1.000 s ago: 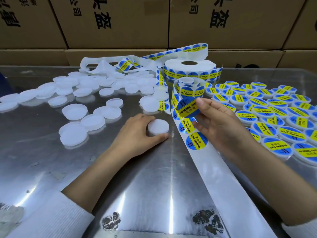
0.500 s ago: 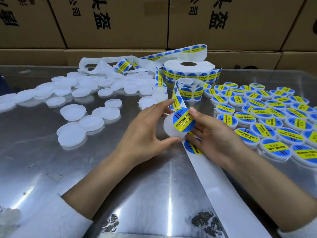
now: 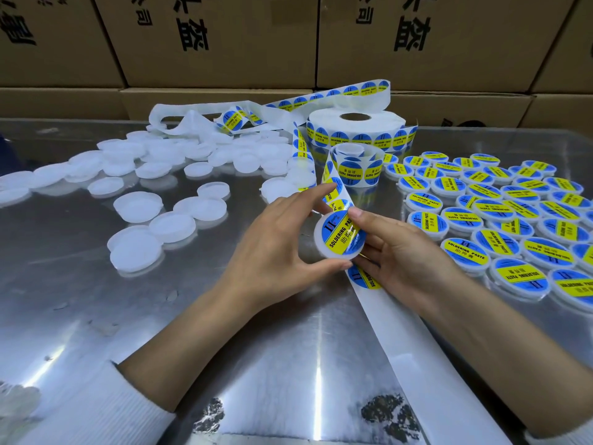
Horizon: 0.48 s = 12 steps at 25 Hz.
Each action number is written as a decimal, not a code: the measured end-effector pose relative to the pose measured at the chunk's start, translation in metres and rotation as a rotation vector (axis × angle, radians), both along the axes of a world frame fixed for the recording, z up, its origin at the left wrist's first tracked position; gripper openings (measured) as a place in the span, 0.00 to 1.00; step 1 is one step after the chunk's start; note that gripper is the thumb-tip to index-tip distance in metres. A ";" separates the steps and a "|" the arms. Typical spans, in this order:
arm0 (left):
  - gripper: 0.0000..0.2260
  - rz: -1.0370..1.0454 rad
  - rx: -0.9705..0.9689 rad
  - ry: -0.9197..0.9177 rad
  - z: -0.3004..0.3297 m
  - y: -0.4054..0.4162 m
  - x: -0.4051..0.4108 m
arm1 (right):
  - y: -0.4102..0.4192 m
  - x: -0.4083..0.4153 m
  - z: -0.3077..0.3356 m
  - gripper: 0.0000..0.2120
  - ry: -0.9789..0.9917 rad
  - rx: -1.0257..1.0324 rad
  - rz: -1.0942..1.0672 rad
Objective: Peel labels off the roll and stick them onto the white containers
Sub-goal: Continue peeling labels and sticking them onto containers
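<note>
Cardboard boxes (image 3: 224,40) line the back of a shiny metal worktop (image 3: 96,316). Labelled containers (image 3: 500,226) crowd its right side; plain white containers (image 3: 138,203) scatter on the left. The label roll (image 3: 354,126) stands at the rear, and its backing strip (image 3: 417,358) runs toward the viewer. The left hand (image 3: 272,252) grips one white container (image 3: 340,236) above the strip, fingers curled round its rim. The right hand (image 3: 404,255) presses a blue-and-yellow label (image 3: 343,234) onto it with the thumb, fingers curled behind.

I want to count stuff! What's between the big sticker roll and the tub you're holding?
A small label roll, standing between big roll and held tub, head view.
</note>
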<state>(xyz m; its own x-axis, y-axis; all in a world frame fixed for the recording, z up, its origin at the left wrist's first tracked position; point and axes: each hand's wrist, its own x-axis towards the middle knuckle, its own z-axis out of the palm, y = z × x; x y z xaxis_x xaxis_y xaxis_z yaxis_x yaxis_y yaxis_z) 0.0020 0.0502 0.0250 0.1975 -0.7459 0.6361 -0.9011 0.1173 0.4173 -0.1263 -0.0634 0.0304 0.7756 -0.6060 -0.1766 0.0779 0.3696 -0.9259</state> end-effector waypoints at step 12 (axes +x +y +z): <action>0.37 0.015 -0.021 0.015 -0.001 0.000 0.000 | 0.002 0.000 -0.001 0.11 -0.027 -0.015 0.001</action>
